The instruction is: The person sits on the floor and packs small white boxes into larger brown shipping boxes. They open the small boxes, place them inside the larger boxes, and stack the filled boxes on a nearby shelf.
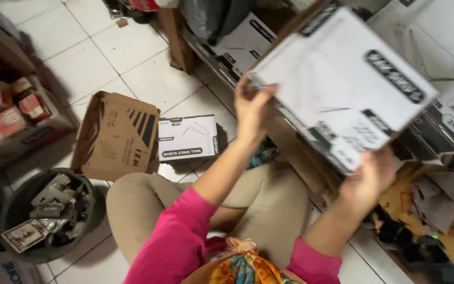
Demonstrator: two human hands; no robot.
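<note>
Head view: left hand [252, 108] and right hand [369, 179] grip opposite corners of large flat white cardboard box [342, 84], raised and tilted above white tiled floor [132, 63]; corner-only hold could slip, dropping it.

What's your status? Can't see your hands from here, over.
Left hand and right hand both gripping the white flat box, raised and tilted. Second white box on floor tiles by the open brown carton. Nothing blocking.
</note>
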